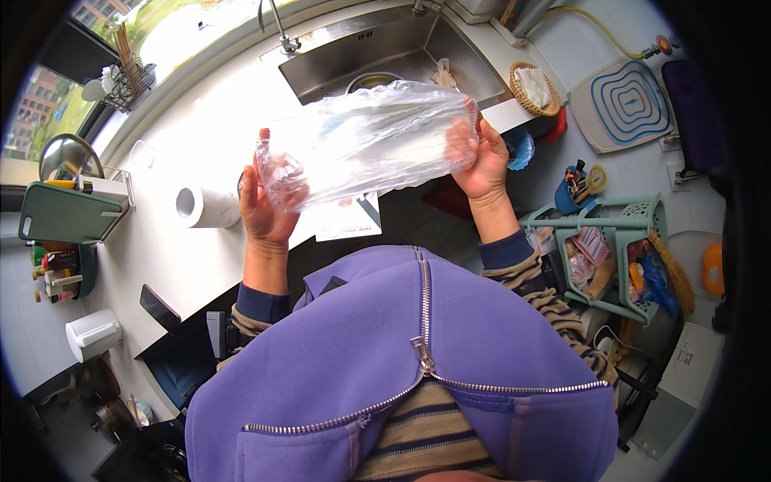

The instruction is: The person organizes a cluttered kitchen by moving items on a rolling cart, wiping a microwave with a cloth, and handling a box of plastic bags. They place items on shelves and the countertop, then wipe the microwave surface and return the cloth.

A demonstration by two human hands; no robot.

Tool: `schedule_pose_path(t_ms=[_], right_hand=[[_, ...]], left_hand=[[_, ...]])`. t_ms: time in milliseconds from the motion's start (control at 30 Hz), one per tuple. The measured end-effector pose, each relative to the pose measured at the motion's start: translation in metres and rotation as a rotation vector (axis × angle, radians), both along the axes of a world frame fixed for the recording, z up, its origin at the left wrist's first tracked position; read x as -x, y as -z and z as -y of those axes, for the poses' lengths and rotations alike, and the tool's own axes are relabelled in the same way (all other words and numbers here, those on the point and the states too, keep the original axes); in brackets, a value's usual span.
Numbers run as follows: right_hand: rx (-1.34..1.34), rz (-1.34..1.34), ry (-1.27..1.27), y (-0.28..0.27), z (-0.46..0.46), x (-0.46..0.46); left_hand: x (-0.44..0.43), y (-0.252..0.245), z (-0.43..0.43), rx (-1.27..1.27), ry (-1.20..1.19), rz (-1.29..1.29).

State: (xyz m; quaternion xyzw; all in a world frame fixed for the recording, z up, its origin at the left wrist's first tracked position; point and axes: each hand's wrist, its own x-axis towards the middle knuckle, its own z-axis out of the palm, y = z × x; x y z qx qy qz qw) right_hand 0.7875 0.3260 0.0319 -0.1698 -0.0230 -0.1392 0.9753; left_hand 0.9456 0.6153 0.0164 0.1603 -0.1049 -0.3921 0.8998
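Note:
A clear plastic bag (373, 141) is stretched sideways between my two hands, above the counter's front edge. My left hand (272, 193) grips one end, with its fingers showing through the film. At the other end, my right hand (482, 153) holds the bag, part of it also seen through the plastic. Beneath the bag lies a printed sheet or booklet (349, 223), partly hidden. A paper roll (208, 206) lies on the white counter (199, 259) just left of my left hand.
Behind the bag is a steel sink (385, 45) with a round vessel and a cloth inside. A woven basket (535, 89) sits at its right. A phone (159, 308), a white jug (94, 335) and a green cutting board (71, 212) are at left. A green rack (593, 220) stands right.

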Motion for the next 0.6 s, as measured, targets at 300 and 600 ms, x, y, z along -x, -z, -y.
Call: schedule_pose_path(t_ms=[300, 600], right_hand=[[0.070, -0.011, 0.020, -0.003, -0.001, 0.003], [0.093, -0.007, -0.038, -0.006, -0.006, 0.008]], left_hand=[[-0.006, 0.013, -0.006, 0.190, 0.031, -0.118], [-0.011, 0.025, -0.002, 0.556, 0.321, -0.179]])
